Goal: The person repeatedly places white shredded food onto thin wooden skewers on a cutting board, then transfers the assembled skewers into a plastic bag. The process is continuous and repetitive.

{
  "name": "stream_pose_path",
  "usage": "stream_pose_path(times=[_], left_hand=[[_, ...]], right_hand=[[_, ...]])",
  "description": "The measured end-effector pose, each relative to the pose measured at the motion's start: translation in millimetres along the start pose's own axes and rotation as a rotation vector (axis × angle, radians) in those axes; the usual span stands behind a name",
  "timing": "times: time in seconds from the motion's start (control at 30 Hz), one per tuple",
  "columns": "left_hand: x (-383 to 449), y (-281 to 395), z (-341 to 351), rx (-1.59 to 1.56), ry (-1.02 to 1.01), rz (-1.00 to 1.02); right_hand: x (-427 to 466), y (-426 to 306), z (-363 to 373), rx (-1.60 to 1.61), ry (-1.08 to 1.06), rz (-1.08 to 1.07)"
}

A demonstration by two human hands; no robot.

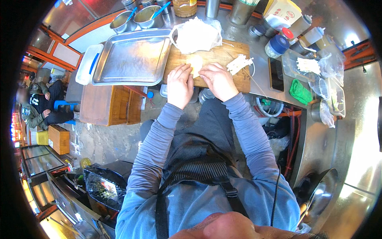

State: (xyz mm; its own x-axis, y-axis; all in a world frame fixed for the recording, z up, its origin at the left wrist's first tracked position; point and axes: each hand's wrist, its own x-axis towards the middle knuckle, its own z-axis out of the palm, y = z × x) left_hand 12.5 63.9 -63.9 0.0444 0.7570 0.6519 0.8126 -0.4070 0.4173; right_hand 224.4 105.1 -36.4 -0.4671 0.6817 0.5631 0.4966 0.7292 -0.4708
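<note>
A flat, pale yellow sheet of food [195, 64] lies on the wooden cutting board [209, 80] between my hands. The fingertips of my left hand [181, 83] rest on its left edge; those of my right hand [217, 80] pinch near its lower right corner. Right of my right hand, a small bundle of enoki mushrooms [238, 63] lies on the board, with thin skewers [253, 79] beside and under it. Just beyond the sheet stands an open plastic bag [219, 30] heaped with white, overexposed contents. Any part of the sheet beneath my fingers is hidden.
A metal tray [131, 59] overlaps the counter at left, beside a plastic lid [89, 64]. Metal pots [123, 25] and bottles [312, 35] line the back. At right are a phone [276, 74], a green cloth [300, 92] and plastic tubs [337, 98]. A seated person [38, 104] is far left.
</note>
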Motion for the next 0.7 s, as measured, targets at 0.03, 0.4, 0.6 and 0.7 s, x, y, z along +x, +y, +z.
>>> stream_pose_path(times=[0.03,0.4,0.6,0.7], left_hand=[[0,0,0,0.001,-0.003,-0.002],[3,4,-6,0.004,-0.02,0.01],[13,20,-16,0.064,-0.113,0.144],[21,27,-11,0.077,-0.172,0.215]], right_hand=[[0,0,0,0.023,0.002,0.014],[0,-16,-25,-0.314,0.033,0.044],[2,-32,-55,-0.394,-0.056,0.086],[32,-19,-54,-0.356,0.083,0.085]])
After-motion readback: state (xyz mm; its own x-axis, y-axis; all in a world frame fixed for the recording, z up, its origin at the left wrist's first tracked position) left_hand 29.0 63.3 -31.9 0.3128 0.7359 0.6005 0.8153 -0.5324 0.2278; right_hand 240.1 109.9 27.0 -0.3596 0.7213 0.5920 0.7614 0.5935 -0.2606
